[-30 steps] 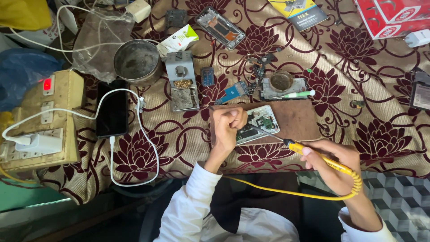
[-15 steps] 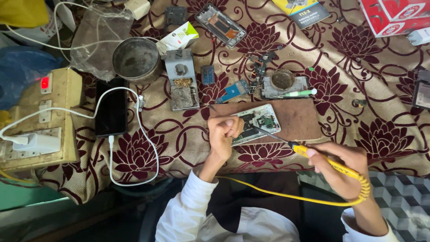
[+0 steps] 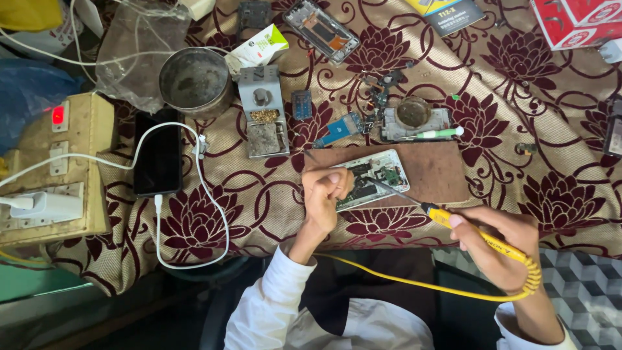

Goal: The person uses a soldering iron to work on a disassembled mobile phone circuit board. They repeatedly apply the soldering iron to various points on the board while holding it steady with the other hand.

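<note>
An opened white phone (image 3: 379,174) with its circuit board showing lies on a brown mat (image 3: 437,172). My left hand (image 3: 326,194) rests closed on the phone's left end, pinching something small that I cannot make out. My right hand (image 3: 499,243) grips a yellow soldering iron (image 3: 476,230) like a pen; its metal tip (image 3: 382,186) reaches onto the phone's board. The iron's yellow cord (image 3: 402,280) runs down across my lap.
A floral cloth (image 3: 272,201) covers the table. On it are a round metal tin (image 3: 195,79), a grey iron stand (image 3: 262,110), a black phone (image 3: 157,154) on a white cable, a wooden socket board (image 3: 55,165), phone parts (image 3: 418,122) and a red box (image 3: 576,19).
The iron's tip has moved left from beside the mat's near edge onto the phone's board. My left hand stays on the phone's left end.
</note>
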